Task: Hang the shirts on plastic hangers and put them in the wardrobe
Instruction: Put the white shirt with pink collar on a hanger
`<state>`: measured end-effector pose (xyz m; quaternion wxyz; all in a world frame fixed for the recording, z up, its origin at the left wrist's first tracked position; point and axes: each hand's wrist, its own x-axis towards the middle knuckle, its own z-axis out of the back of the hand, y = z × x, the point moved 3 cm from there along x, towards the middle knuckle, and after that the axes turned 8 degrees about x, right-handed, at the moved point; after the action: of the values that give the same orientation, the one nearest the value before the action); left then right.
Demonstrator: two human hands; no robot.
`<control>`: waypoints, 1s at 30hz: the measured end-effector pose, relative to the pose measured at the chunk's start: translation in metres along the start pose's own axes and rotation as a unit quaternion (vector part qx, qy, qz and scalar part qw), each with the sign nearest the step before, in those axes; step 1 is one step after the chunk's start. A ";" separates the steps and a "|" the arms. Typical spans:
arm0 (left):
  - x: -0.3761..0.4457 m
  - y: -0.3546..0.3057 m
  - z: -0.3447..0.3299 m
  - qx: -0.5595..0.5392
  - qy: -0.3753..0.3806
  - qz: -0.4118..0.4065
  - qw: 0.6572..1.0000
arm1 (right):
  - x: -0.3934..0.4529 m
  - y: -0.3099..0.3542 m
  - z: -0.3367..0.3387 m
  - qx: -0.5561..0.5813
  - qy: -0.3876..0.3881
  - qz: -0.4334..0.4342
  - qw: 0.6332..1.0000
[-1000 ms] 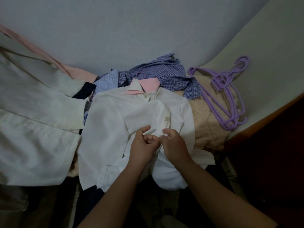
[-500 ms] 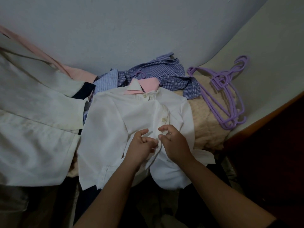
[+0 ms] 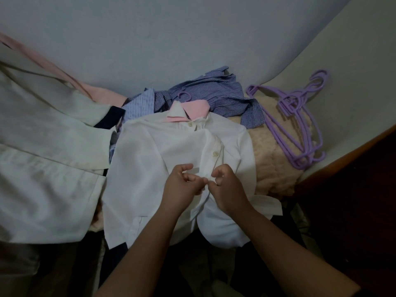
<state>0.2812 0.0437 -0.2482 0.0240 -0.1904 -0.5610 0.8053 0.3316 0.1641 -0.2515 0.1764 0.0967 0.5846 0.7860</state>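
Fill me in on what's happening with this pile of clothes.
A person is working on a small white shirt spread on the pile. The left hand and right hand pinch its front placket together, apparently at a button. A purple hook shows above its collar, so it seems to be on a hanger. Spare purple hangers lie to the right; checked blue shirts wait behind.

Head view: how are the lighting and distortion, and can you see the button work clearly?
Head view: dim and flat, no glare; the bottom falls into near-black; the wide lens bows the wall edges; the white shirt is readable, but both hands bunch the placket, hiding the button there.
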 end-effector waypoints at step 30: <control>0.097 0.017 0.034 0.268 -0.118 -0.136 0.947 | 0.110 -0.019 0.001 0.255 -0.007 -0.150 0.955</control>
<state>0.1828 0.0319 -0.2804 0.1168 -0.0028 -0.3442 0.9316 0.2337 0.2131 -0.2752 0.2662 0.0554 0.7721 0.5745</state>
